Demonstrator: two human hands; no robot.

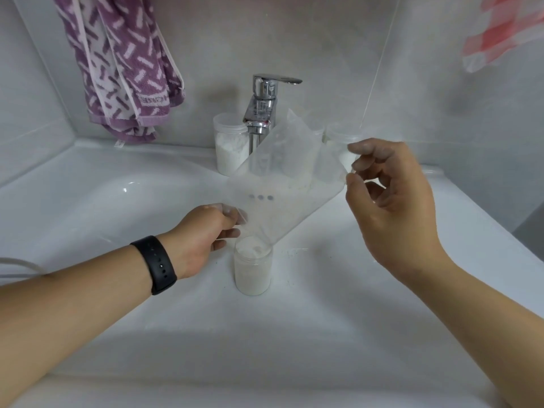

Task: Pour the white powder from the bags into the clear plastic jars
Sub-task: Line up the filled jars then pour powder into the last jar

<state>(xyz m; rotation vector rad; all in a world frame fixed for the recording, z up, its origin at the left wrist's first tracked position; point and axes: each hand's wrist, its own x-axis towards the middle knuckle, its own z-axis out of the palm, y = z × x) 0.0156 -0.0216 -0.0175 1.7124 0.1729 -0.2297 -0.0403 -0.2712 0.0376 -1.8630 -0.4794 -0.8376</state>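
Observation:
A clear plastic bag [282,184] dusted with white powder hangs tilted over an open clear jar [253,269] that stands in the white sink basin and is nearly full of powder. The bag's lower corner reaches into the jar's mouth. My left hand [203,240], with a black band on the wrist, pinches the bag's lower left edge just beside the jar. My right hand [388,201] pinches the bag's upper right corner with its fingertips. A second jar [231,145] partly filled with powder stands left of the tap. Another jar [343,142] shows behind the bag, right of the tap.
A chrome tap [262,113] rises at the back of the sink [117,207]. A purple patterned towel [123,69] hangs at the upper left, and a red checked cloth [500,33] at the upper right. Powder specks lie on the basin right of the jar.

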